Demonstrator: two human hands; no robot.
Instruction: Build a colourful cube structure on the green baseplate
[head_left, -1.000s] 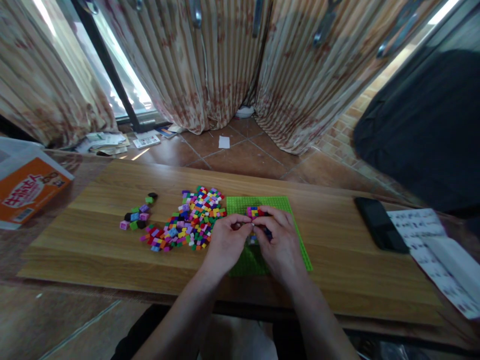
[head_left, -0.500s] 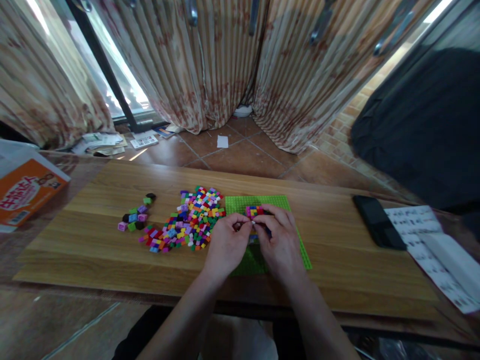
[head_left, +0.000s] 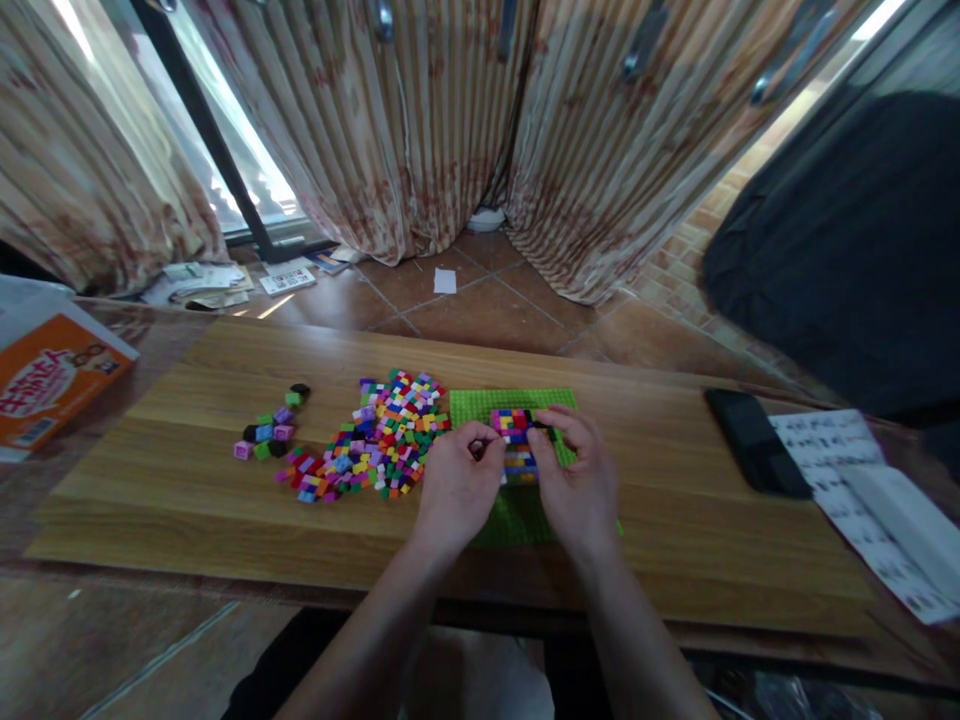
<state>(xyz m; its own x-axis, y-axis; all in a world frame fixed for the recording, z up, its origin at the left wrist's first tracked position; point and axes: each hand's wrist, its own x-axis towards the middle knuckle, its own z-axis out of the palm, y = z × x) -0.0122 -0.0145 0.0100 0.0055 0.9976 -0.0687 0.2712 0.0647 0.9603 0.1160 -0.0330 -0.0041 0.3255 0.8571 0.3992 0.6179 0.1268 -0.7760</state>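
1. A big pile of loose bricks (head_left: 375, 445) lies unplaced on the counter (head_left: 187, 500).
2. The left hand (head_left: 457, 490) has its fingers pinched on the left edge of the brick block (head_left: 517, 455).
3. The small block sits on the green baseplate (head_left: 480, 405), which is mostly bare.
4. The right hand (head_left: 581, 490) has its fingers gripping the block's right edge.

A black phone (head_left: 754, 440) lies beside printed papers (head_left: 862, 490), orange box (head_left: 45, 375) far left.

Baseplate (head_left: 480, 405) bright green; brick pile (head_left: 375, 445) multicoloured; phone (head_left: 754, 442) black; box (head_left: 45, 375) orange; curtains (head_left: 420, 120) beige, rust-blotched.
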